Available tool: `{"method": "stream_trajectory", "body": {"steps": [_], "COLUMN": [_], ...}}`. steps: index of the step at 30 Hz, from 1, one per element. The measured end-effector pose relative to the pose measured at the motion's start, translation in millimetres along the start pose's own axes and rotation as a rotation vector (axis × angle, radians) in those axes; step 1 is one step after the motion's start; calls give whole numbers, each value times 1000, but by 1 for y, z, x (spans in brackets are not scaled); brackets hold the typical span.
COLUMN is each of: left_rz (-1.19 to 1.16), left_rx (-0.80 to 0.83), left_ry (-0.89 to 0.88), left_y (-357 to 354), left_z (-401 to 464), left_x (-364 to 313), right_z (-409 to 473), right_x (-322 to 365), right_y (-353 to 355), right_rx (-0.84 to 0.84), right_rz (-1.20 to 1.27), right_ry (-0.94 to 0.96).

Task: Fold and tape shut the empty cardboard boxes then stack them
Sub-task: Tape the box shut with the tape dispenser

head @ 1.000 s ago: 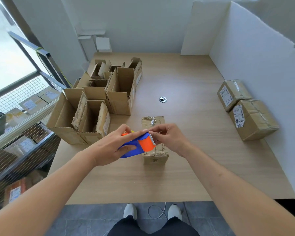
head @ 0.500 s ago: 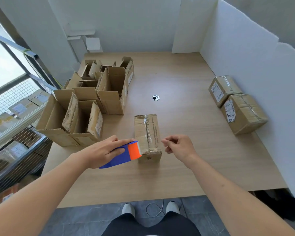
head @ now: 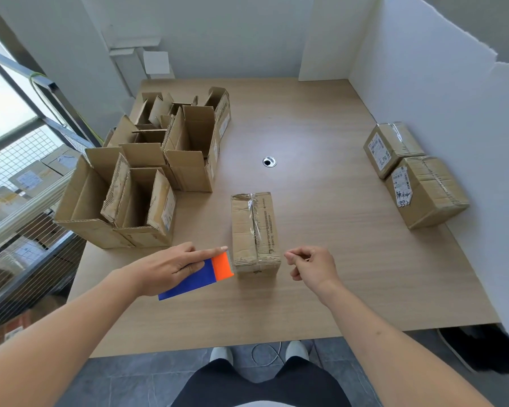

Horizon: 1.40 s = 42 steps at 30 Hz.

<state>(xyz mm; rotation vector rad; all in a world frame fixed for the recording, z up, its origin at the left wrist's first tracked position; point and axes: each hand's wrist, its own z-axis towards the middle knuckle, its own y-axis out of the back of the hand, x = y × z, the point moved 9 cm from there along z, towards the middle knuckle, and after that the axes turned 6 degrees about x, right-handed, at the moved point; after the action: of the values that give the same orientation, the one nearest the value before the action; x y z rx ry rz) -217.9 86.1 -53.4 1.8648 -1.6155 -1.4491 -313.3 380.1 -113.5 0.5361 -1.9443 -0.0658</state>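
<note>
A small closed cardboard box [head: 253,230] lies in the middle of the wooden table [head: 321,259], clear tape running along its top seam. My left hand [head: 171,267] holds a blue and orange tape dispenser [head: 202,274] just left of the box's near end, index finger stretched along its top. My right hand [head: 312,265] hovers just right of the box's near end, fingers curled with thumb and forefinger close together, holding nothing I can see. Several open, empty boxes [head: 147,183] stand at the table's left.
Two taped boxes [head: 415,171] with labels sit side by side at the right, against a white foam board wall [head: 441,113]. A cable hole [head: 269,161] lies mid-table. A wire-mesh shelf [head: 18,183] holding parcels runs along the left. My feet [head: 259,351] show below the table edge.
Both hands left the box top and drew apart: the left pulled the dispenser down and left, the right moved off to the right. The box's taped top is now uncovered.
</note>
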Motion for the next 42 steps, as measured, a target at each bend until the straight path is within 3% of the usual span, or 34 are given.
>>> {"method": "stream_trajectory", "body": {"steps": [12,20,25,27,30,35,42], "left_rz": [134,213,223,217,208,165,91], "left_rx": [64,121,125,122,117,96,24], "left_ry": [14,21,31,36,36,41,68], "left_y": [-3,-2,-3,-4,-5,-9,-18], "left_z": [27,41,43,44,48,53,58], "left_x": [13,11,13,12,7,4,0], "right_z": [12,20,20,19,15,23,26], "right_x": [-22,-35,-25,-6,23,24,36], "right_y": [-13,-21,-12,-7,-31,-50,-51], "right_rx": [-8,94,107,35,137,154,160], "right_rz": [77,151,-89,-208,-364,-687,-868], "right_ry": [-78,-141,-8,176,406,429,463]}}
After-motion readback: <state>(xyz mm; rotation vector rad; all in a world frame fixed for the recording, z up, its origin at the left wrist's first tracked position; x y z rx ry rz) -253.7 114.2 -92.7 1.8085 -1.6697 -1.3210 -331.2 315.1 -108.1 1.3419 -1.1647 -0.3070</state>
